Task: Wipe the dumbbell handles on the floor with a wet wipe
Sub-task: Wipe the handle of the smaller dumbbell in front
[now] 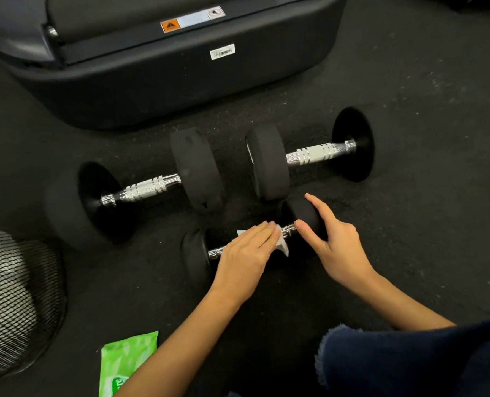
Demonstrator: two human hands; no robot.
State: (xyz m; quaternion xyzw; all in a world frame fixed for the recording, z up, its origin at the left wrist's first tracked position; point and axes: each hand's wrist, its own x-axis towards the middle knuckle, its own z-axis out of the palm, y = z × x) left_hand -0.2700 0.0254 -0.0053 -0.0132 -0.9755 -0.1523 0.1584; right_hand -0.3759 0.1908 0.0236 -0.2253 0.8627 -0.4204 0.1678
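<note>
Three black dumbbells with chrome handles lie on the dark floor. The small dumbbell [198, 259] is nearest me. My left hand [245, 257] presses a white wet wipe [282, 245] around its handle, hiding most of the bar. My right hand [334, 242] rests on that dumbbell's right head, thumb near the bar's end and fingers spread over the top. Behind lie a large dumbbell [143, 189] on the left and a second large dumbbell [313, 153] on the right, both with bare handles.
A green wet-wipe pack [123, 362] lies on the floor by my left forearm. A black wire fan guard [12, 299] stands at the left edge. The dark base of a gym machine [166, 73] fills the back. My knee in dark fabric [409, 365] is at lower right.
</note>
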